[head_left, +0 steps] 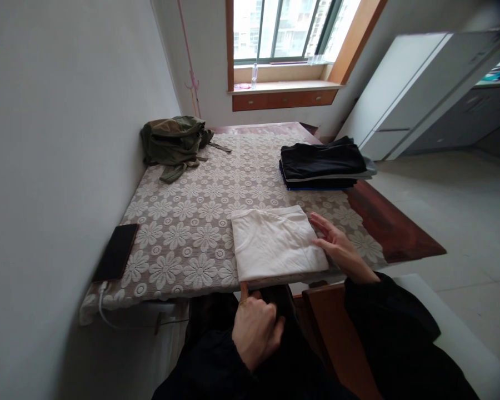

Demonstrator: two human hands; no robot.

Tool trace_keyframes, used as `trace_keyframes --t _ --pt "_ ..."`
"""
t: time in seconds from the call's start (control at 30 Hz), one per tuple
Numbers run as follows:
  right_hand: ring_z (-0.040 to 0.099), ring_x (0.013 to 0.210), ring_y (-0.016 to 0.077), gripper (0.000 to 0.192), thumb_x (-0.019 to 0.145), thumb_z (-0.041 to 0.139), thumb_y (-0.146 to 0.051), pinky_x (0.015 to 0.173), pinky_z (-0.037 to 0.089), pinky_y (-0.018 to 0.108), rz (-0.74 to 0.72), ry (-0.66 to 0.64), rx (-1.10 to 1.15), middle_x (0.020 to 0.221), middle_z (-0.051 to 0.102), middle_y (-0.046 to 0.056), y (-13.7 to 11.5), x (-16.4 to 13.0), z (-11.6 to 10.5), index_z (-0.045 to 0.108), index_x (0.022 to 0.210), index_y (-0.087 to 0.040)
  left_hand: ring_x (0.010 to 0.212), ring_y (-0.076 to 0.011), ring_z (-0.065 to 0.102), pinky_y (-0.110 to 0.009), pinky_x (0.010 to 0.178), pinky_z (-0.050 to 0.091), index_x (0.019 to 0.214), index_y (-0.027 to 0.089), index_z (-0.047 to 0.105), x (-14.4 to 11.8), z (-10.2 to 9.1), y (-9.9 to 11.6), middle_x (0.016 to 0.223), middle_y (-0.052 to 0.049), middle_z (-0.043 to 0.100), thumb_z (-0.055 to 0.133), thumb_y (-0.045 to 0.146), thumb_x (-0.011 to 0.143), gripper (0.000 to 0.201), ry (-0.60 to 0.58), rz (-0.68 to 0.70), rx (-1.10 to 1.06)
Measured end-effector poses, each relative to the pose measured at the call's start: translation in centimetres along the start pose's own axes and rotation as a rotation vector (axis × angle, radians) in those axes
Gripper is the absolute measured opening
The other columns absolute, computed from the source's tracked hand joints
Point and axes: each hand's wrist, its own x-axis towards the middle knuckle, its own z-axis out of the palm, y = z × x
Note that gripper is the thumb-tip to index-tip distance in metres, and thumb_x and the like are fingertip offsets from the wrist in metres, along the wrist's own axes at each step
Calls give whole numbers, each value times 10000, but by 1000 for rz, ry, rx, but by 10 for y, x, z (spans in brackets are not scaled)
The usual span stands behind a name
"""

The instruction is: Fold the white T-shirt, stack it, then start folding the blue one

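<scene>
A folded white garment (275,243) lies near the front edge of the table (395,230), on a lace floral tablecloth (191,211). My right hand (337,247) rests flat beside the garment's right edge, fingers apart, touching it. Below the table's front edge my left hand (256,328) is loosely curled, one finger pointing up at the garment's near edge; it holds nothing that I can see. Both arms wear black sleeves.
A stack of folded dark clothes (323,164) sits at the back right of the table. A crumpled olive-green garment (173,141) lies at the back left by the wall. A black phone (116,251) with a white cable lies at the front left. A wooden chair (329,328) stands below the table.
</scene>
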Motion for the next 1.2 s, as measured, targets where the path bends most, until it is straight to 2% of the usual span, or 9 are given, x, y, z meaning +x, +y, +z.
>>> trace_keyframes --t 0.1,0.2,0.3,0.5,0.7,0.97,1.1,1.2 --pt "398 1521 315 719 773 798 -299 1254 335 508 -36 -52 -48 1653 441 44 0 -4 3 572 1456 -324 894 -292 730 -407 841 536 813 180 751 2 6 -4 790 -125 762 569 379 955 305 13 12 2" --pt "418 1510 306 743 760 801 -284 1285 268 506 -38 -96 -57 1620 488 38 0 -5 4 560 1462 -316 951 -290 714 -481 1023 474 802 186 747 5 14 -11 758 -102 749 588 373 953 289 73 62 21" --pt "418 1511 306 769 746 796 -249 1281 272 515 -21 -123 10 1616 492 43 -1 -3 3 544 1469 -312 1002 -284 695 -518 1156 355 778 182 740 7 22 -19 757 -93 745 604 316 945 254 141 93 57" --pt "389 1529 293 787 704 849 -228 1293 259 470 10 -158 123 1614 501 39 -8 -1 2 569 1432 -328 982 -277 681 -521 1192 278 746 203 718 8 30 -26 727 -64 732 615 293 940 237 209 126 25" --pt "352 1548 301 777 715 861 -258 1295 254 499 27 -129 162 1643 458 60 -1 -2 0 559 1428 -321 932 -257 679 -491 1160 317 727 210 716 7 35 -26 707 -49 723 631 321 933 249 271 124 83" --pt "352 1549 290 753 730 868 -245 1292 260 510 3 -134 181 1638 465 41 -4 -2 -3 567 1411 -356 948 -274 698 -496 1186 318 728 190 744 9 37 -24 697 -77 735 613 301 932 267 226 79 160" --pt "356 1547 293 750 735 865 -259 1285 276 510 -7 -128 162 1651 443 38 -5 -1 -4 567 1414 -366 910 -309 718 -527 1180 347 723 183 772 14 52 -21 677 -94 735 648 326 919 273 191 14 284" --pt "357 1547 287 763 737 860 -263 1267 322 485 -14 -125 131 1668 416 32 -7 -2 -7 557 1426 -386 856 -306 721 -538 1188 354 792 170 803 18 66 -20 719 -94 754 669 403 932 303 154 -25 388"
